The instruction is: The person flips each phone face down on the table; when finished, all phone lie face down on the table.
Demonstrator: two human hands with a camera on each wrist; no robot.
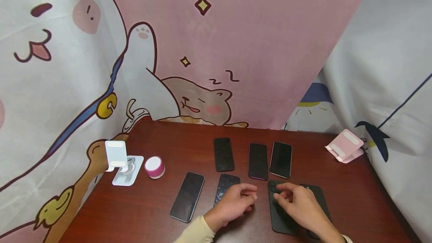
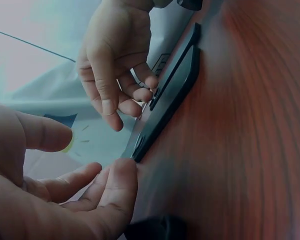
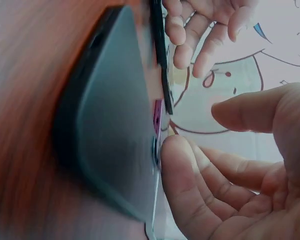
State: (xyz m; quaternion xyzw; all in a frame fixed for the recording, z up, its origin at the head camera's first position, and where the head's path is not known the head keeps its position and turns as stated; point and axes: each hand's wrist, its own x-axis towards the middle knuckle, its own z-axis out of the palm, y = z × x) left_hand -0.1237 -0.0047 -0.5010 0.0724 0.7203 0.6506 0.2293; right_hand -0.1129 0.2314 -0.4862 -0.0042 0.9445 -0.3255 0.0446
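Observation:
My right hand hovers over the camera end of a black phone lying back up. In the right wrist view, that hand's thumb stands apart from its bent fingers, with nothing pinched between them. A second dark phone lies beside the first, partly covered by the same hand. My left hand is held over a phone with a mottled dark surface, hiding its lower part. Its fingers are loosely bent and hold nothing. Seen from the left wrist, the black phone lies beyond the left fingertips.
Behind the hands lie three dark phones; another phone is at the left. A white stand and a pink-and-white round container occupy the left side. A pink stand is at the back right. Printed cloth borders the table.

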